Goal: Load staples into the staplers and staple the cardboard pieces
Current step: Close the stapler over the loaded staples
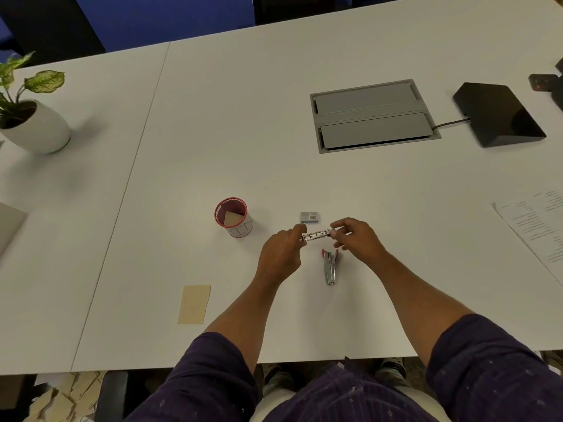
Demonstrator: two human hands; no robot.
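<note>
A small silver stapler [317, 234] is held above the white table between both hands. My left hand [281, 254] pinches its left end and my right hand [356, 239] grips its right end. A second silver stapler with red trim [330, 267] lies on the table just below them, untouched. A small grey staple box [309, 217] sits right behind the hands. A tan cardboard piece [194, 304] lies flat at the near left. Another cardboard piece [232, 219] stands inside a red-rimmed cup [240, 231].
A potted plant [35, 123] stands at the far left. A grey cable hatch [373, 115] and a black device [499, 114] with a cord lie at the back right. Printed paper [536, 223] lies at the right edge. Cardboard scraps [61, 400] litter the floor.
</note>
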